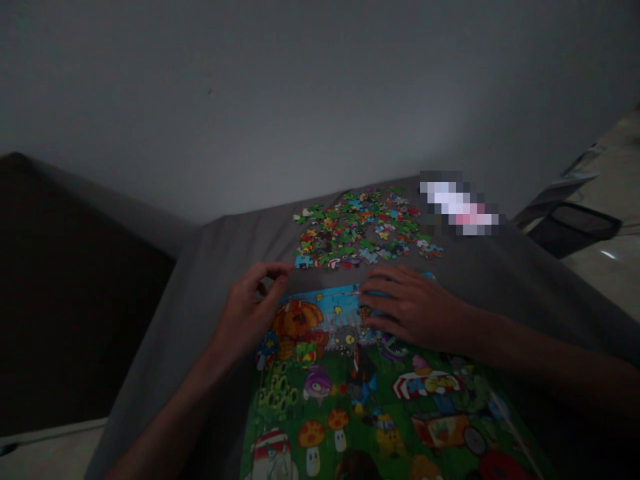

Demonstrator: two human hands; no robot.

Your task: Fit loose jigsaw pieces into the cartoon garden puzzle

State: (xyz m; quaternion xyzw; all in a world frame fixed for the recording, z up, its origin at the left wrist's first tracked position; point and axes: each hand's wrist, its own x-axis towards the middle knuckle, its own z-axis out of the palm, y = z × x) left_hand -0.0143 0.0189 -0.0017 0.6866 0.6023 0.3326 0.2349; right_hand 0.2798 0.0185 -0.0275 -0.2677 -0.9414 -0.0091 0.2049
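Observation:
A colourful cartoon jigsaw puzzle [320, 400] lies in front of me, with a blue sky strip along its far edge and green ground below. My right hand [410, 303] rests palm down over its far right part, fingers stretched out and a little spread. At the far left corner is my left hand [255, 293], its thumb and index finger curved with a small gap between the tips. The index fingertip is close to a blue jigsaw piece [303, 262]; whether they touch I cannot tell. No piece shows in either hand.
Many loose jigsaw pieces [360, 227] lie scattered beyond the puzzle on a grey cloth surface [200, 293]. A blurred-out white and pink object [457, 207] sits at the far right. A pale wall [300, 100] rises behind, and a dark panel [75, 293] stands to the left.

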